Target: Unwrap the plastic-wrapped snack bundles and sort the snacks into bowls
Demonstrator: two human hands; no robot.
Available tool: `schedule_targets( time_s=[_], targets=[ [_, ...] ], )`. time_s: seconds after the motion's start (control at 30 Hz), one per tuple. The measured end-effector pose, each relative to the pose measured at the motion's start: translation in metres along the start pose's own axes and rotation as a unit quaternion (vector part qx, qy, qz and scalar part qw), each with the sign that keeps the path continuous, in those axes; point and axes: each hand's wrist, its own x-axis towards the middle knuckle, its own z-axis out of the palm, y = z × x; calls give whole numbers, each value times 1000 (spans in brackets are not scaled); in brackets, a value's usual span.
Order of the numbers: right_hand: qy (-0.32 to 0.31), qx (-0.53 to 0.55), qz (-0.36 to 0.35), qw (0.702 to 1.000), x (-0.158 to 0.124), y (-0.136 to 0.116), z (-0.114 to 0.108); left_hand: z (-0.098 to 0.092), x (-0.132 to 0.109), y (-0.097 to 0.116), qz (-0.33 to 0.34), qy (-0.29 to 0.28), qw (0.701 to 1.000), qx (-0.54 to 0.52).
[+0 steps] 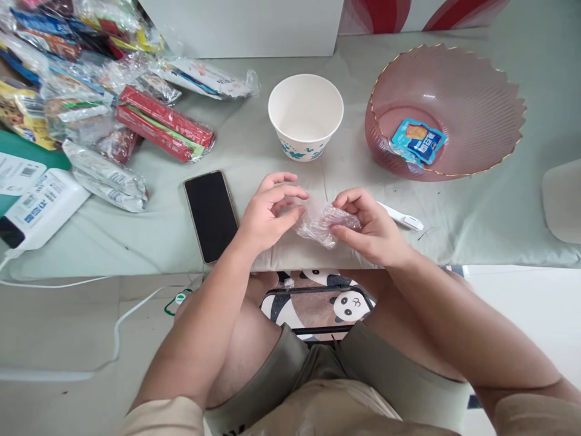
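Note:
A crumpled, clear plastic bag [318, 225] is between my two hands, just above the near part of the cloth-covered table. My right hand [370, 229] pinches its right side between thumb and fingers. At the bag's left edge, my left hand [272, 212] has its thumb and curved fingertips on the thin film, the upper fingers spread a little. Directly beyond stands a white paper cup [306, 112] with a blue pattern; no contents show in it. A black phone [211, 215] lies left of my left hand. Partly behind my right hand is a slim white tool [406, 219], perhaps a cutter.
A pink ribbed bowl [481, 115] at right holds a blue snack packet [418, 142]. Wrapped snacks, including a red packet [163, 124], pile up at left near a white box-shaped device [43, 209] with a cable. A white box [249, 27] stands behind the cup.

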Motion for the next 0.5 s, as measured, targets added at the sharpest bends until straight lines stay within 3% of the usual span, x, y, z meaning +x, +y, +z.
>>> schedule_targets(
  time_s=[0.1,0.2,0.33,0.5],
  targets=[
    [9,4,-28,1000,0,-1,6,4,-1,-1,31,-31,999,-20],
    [58,-38,-41,997,7,3,11,9,-4,-3,-13,-112,988,-105],
    [149,-186,-118,964,15,10,15,14,-9,-2,-77,-99,988,-96],
    [101,-263,-133,950,8,3,16,13,-10,4,-37,-84,991,-92]
  ],
)
